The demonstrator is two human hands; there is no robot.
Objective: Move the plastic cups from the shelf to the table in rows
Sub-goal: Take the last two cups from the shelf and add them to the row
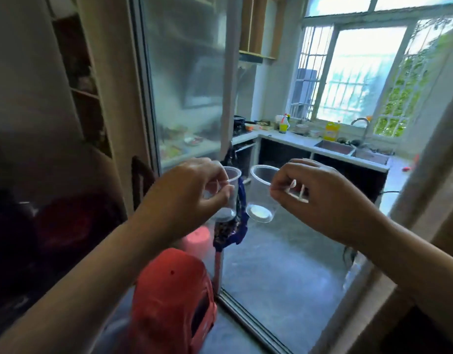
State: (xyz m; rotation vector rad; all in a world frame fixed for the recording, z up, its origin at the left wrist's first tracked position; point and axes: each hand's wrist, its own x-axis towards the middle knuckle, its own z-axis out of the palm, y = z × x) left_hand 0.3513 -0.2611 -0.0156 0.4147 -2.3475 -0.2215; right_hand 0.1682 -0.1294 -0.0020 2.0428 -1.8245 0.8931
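Two clear plastic cups are held up in the air at the middle of the view. My left hand [192, 190] pinches the rim of the left cup [231, 194], which hangs upright and is partly hidden behind my fingers. My right hand [319, 198] pinches the rim of the right cup [262, 194] between thumb and forefinger; this cup tilts with its mouth toward me and its base lower. The two cups are a short gap apart. Neither a table nor the shelf the cups came from can be made out.
A sliding glass door [184, 80] stands ahead on the left, its track [248, 318] on the floor. Beyond is a kitchen with a counter [291, 140], a sink [335, 146] and a barred window [358, 72]. A red stool [169, 297] is low in front. A wall edge [424, 200] is at right.
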